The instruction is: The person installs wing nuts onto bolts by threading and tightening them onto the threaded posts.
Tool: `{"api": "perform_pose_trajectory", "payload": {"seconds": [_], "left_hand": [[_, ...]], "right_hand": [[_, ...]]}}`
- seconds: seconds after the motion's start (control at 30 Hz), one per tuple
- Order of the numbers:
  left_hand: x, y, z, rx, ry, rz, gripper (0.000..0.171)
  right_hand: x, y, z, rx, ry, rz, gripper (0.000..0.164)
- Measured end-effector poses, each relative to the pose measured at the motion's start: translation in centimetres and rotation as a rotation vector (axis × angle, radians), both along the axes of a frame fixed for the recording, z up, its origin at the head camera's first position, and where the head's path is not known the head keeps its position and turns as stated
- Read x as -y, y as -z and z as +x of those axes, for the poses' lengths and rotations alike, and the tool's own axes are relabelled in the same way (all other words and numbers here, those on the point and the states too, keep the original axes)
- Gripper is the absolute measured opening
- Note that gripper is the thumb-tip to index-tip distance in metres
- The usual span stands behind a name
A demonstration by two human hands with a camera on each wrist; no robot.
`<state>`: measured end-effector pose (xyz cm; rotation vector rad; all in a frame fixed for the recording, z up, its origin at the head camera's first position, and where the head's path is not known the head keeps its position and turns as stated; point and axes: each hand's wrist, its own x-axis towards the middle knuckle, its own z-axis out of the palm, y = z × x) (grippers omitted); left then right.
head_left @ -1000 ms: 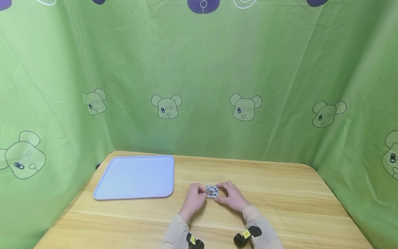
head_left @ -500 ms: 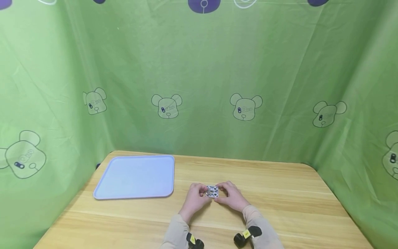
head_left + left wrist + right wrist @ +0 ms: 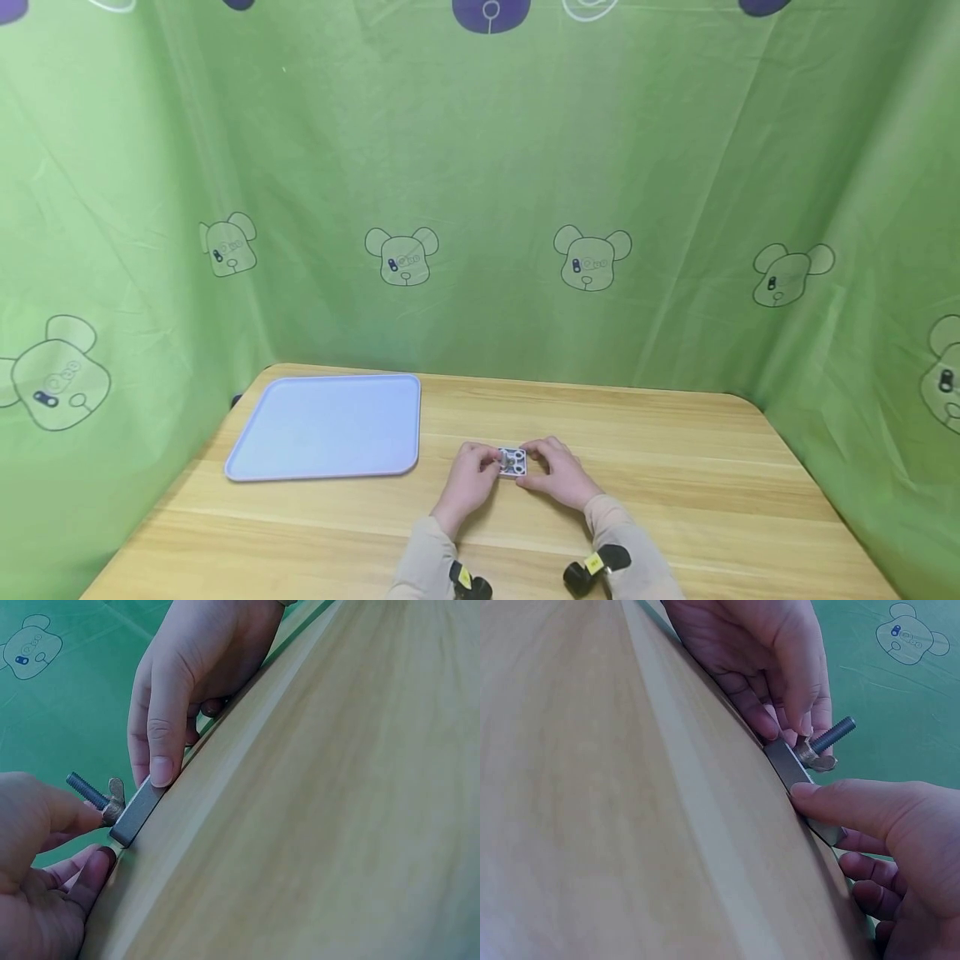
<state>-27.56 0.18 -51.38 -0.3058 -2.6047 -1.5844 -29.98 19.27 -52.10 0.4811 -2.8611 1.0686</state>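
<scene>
A small square block (image 3: 516,462) with a pale top and ringed holes at its corners lies flat on the table between both hands. From its face rises a threaded bolt (image 3: 838,732) with a wing nut (image 3: 824,762) on it, near the block's left end. My left hand (image 3: 468,479) pinches the wing nut with its fingertips, another finger close by the block's end. My right hand (image 3: 558,475) grips the opposite end of the block, its thumb (image 3: 810,792) pressed on the near side and its other fingers beyond.
A pale blue-lilac tray (image 3: 326,429) lies on the wooden table (image 3: 660,433) at the left. Green curtains (image 3: 487,317) with bear-head prints stand around the table's back and sides. A black camera is strapped at each wrist.
My left fingers spread and its thumb dipped toward the block's near edge half a second ago; now they are back together at the wing nut. The right hand and block stay in place.
</scene>
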Motion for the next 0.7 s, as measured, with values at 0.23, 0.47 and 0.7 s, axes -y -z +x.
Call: {"api": "perform_pose_trajectory", "payload": {"seconds": [0.23, 0.47, 0.7], "left_hand": [[-0.16, 0.17, -0.18, 0.001, -0.018, 0.052, 0.018], [-0.12, 0.30, -0.41, 0.020, -0.057, 0.081, 0.013], [-0.11, 0.36, -0.38, 0.016, -0.057, 0.063, 0.010]], "right_hand": [[0.01, -0.05, 0.03, 0.008, -0.001, -0.009, 0.053], [0.00, -0.07, 0.04, 0.007, -0.002, -0.005, 0.053], [-0.04, -0.10, 0.04, -0.001, -0.003, -0.001, 0.053]]}}
